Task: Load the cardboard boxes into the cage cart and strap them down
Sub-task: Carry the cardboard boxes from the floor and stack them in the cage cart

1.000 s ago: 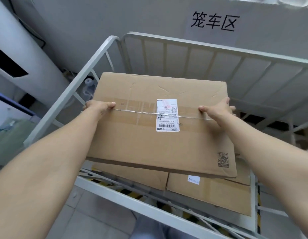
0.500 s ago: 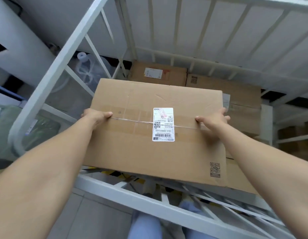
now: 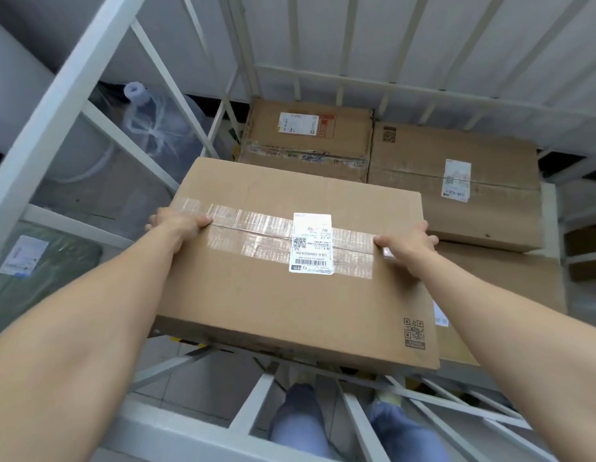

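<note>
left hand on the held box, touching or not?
Touching. The head view shows the left hand wrapped over the left edge of the held box, thumb lying flat on its taped top.

Setting: warehouse or parcel-sorting depot. Evidence: white steel cage cart [image 3: 383, 88] with barred sides; sealed cardboard boxes [image 3: 453, 185] stacked inside it, each taped shut and bearing a printed shipping label [image 3: 312, 243] with barcode and QR code; a further labelled green parcel [image 3: 39, 275] lying outside the bars at left; clear plastic bag [image 3: 149, 128] beside the cart; plain grey wall [image 3: 89, 38] behind; tiled floor [image 3: 189, 388] below.
</note>
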Demonstrator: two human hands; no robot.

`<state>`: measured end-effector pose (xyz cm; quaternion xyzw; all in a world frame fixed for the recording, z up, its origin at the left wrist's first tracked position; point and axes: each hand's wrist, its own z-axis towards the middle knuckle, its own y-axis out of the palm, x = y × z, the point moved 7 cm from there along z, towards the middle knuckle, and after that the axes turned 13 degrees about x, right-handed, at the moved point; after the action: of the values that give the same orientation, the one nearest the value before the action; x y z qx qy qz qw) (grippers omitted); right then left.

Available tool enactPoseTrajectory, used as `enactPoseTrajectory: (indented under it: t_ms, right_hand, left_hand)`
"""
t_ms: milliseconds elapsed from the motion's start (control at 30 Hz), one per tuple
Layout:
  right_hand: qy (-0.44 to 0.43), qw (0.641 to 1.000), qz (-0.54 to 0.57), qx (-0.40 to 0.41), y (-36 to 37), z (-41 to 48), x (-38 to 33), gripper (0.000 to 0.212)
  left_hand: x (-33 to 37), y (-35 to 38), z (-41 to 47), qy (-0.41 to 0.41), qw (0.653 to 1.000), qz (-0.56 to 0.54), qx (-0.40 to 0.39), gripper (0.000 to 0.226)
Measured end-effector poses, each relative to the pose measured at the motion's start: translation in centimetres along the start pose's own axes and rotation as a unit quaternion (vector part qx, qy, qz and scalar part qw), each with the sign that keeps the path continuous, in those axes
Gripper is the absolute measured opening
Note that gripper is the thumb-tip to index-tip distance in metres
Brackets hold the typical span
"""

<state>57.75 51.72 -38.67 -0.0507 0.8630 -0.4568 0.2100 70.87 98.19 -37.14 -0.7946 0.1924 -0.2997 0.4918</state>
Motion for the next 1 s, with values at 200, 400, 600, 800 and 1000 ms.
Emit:
enactPoseTrajectory:
  t_ms: [200,400,600,800,1000]
  right_hand:
    - [-0.006,1.000,0.002,0.003,0.6,0.6,0.4,0.108]
    - [-0.015,1.000,-0.015,-0.011,3.6,-0.1,0.3,0.117]
    - [0.002,0.999,-0.034,0.006,4.7,-1.1,-0.2,0.120]
    - [0.002,0.994,-0.085,-0.062,4.5,-2.6,0.8,0.117]
    - [-0.184,0.973,-0.137,0.018,-2.7,-5.4,-7.2,0.070]
  left_hand:
    - [0.3,1.7,1.2,0.013,1.000,-0.023,-0.003,0.101]
    - [-2.4,2.8,3.1,0.002,1.000,-0.005,-0.017,0.101]
    - [-3.7,3.8,3.8,0.006,0.998,0.056,-0.025,0.094]
    - [-2.4,3.1,1.8,0.043,0.984,0.157,-0.073,0.087]
    - [10.1,-0.4,-8.2,0.323,0.924,0.202,-0.011,0.065]
